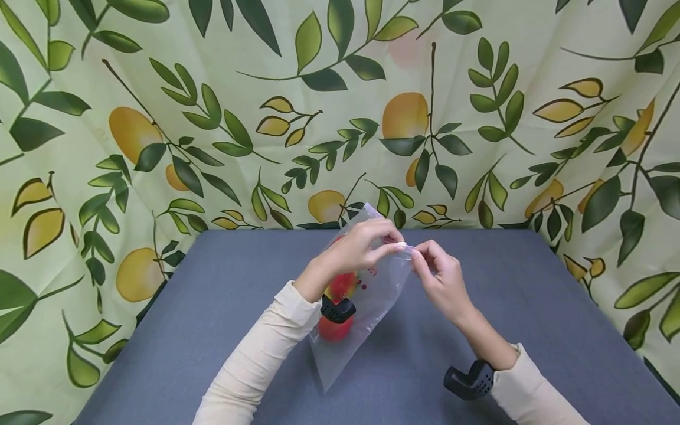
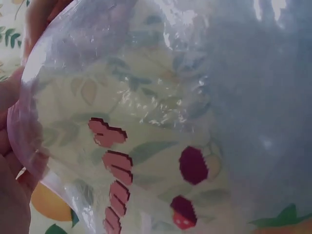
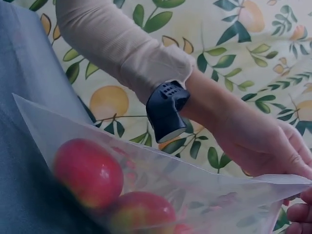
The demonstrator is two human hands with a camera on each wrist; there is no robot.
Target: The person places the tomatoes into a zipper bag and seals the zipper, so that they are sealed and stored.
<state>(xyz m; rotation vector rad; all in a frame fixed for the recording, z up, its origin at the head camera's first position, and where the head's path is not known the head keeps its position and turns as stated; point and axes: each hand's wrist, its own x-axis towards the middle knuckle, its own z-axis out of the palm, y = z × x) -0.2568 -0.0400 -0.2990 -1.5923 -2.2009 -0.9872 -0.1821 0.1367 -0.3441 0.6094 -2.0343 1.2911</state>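
Note:
A translucent plastic bag (image 1: pixel 385 289) hangs tilted over the table, with red lettering (image 2: pixel 117 168) and dark red dots printed on it. Inside lie several red-and-yellow fruits that look like apples (image 3: pixel 89 171), gathered toward one side of the bag. My left hand (image 1: pixel 363 245) pinches the bag's top edge between thumb and fingers. Close beside it, the right hand (image 1: pixel 443 280) pinches the same edge near its corner. The printed face of the bag fills most of the left wrist view. In the head view, my left forearm hides part of the fruit.
A grey-blue table (image 1: pixel 228 283) lies under both arms. Behind and along its sides hangs a cloth (image 1: pixel 350 141) printed with leaves and oranges. A black wrist device (image 1: pixel 470 381) sits at the right cuff, and another (image 1: pixel 338 309) at the left, overlapping the bag.

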